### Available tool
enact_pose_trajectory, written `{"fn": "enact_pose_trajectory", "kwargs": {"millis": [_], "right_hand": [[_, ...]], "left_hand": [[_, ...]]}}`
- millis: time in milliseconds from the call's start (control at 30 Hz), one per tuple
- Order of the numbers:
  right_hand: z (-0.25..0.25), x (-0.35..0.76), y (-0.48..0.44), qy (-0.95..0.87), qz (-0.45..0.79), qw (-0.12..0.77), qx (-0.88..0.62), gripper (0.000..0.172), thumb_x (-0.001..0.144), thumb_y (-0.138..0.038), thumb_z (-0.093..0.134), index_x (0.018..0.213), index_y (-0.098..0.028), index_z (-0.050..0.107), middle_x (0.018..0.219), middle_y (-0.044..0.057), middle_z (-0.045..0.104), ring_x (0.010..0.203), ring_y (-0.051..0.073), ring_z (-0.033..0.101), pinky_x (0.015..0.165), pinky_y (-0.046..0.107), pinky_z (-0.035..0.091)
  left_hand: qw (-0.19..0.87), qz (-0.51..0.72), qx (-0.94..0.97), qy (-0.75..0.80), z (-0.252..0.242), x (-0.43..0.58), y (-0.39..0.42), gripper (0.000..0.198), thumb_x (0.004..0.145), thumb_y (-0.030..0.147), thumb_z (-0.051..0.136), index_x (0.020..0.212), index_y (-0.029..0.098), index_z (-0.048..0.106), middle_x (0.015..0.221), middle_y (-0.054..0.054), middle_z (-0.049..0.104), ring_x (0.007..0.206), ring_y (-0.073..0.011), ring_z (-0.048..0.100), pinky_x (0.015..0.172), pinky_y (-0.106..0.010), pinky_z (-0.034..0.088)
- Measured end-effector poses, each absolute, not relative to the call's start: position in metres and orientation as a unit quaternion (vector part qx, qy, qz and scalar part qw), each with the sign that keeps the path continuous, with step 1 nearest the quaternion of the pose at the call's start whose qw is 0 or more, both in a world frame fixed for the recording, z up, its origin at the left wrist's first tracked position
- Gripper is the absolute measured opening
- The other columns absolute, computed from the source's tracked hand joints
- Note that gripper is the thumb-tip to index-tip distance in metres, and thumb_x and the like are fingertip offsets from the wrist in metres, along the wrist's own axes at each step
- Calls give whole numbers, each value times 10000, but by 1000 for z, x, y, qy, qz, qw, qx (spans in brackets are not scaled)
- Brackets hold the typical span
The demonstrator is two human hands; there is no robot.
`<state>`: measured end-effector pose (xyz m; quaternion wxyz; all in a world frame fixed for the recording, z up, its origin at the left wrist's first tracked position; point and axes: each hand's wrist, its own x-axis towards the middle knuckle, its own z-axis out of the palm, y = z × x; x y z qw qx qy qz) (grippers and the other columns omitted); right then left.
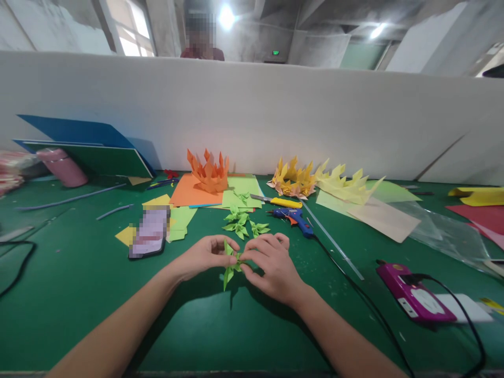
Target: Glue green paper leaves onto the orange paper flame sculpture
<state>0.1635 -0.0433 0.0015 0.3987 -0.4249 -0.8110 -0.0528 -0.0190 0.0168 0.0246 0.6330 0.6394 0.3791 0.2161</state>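
Between my two hands is a green folded paper flower (229, 277) with pointed petals, held above the table. My left hand (208, 255) pinches it from the left with thumb and fingers. From the right, the fingertips of my right hand (271, 265) close on the flower's middle, partly hiding it. Just beyond my hands lie several more green paper flowers (237, 224). A blue glue gun (293, 216) rests behind my right hand, and a yellow utility knife (285, 202) lies behind that.
An orange paper crown (210, 173) and two yellow ones, the nearer a golden crown (294, 177), stand at the back. A phone (150, 231) lies left. Right are a magenta power strip (413, 294), cables and a clear strip (334, 241). A person (202, 44) is behind the white partition (252, 110).
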Motion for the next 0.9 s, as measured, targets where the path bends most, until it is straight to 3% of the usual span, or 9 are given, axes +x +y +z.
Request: {"fn": "enact_pose_trajectory", "kwargs": {"millis": [700,900], "right_hand": [[-3,162,-40,-825,-94,377,-411,217,922,-173,431,754,-195,566,842,-2,654,836,144,483,747,341,200],[-4,161,-39,-829,-113,361,-413,232,931,-171,416,760,-199,571,839,-12,652,833,140,475,736,340,199]], "left_hand": [[627,200,651,379,22,-18,16,360,583,302,769,874,152,618,635,44,576,541,-76,431,545,-208,331],[639,192,645,373,24,-18,14,353,580,266,774,878,156,621,732,12,615,603,-92,500,598,-225,386]]}}
